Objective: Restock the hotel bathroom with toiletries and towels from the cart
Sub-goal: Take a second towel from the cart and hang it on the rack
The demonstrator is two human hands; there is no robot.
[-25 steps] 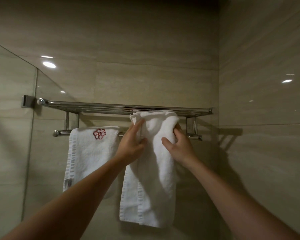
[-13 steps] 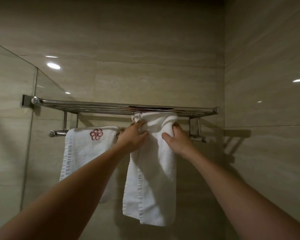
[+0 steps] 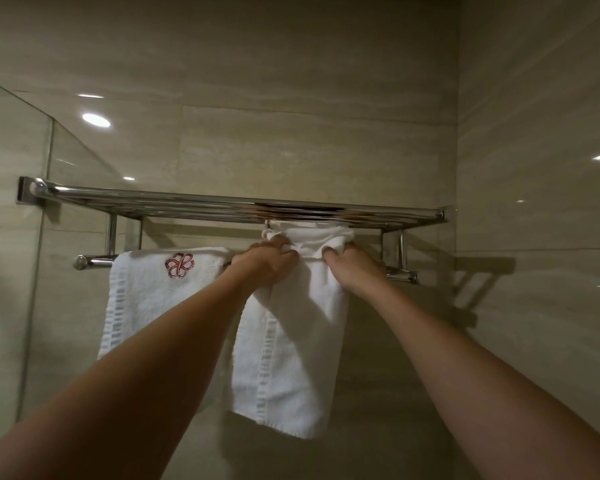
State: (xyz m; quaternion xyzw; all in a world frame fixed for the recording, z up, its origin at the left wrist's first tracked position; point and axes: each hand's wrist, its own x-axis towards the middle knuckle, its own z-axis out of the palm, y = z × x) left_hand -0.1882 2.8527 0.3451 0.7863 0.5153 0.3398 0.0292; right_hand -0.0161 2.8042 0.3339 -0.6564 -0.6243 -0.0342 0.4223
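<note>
A white towel (image 3: 291,341) hangs bunched from the lower bar of a chrome towel rack (image 3: 222,206) on the tiled wall. My left hand (image 3: 264,263) grips the bunched top of this towel on its left side. My right hand (image 3: 352,268) grips the same towel on its right side, fingers curled into the cloth just under the shelf. A second white towel (image 3: 153,296) with a red embroidered emblem hangs flat over the bar to the left.
A glass shower panel (image 3: 11,237) stands at the left, its edge next to the rack's left mount. The lower bar's right end (image 3: 404,277) is bare. A tiled side wall (image 3: 534,237) closes the corner on the right.
Both hands have risen to the towel's top and closed on it. The left hand went from flat against the cloth to gripping it. The towel is more bunched under the shelf.
</note>
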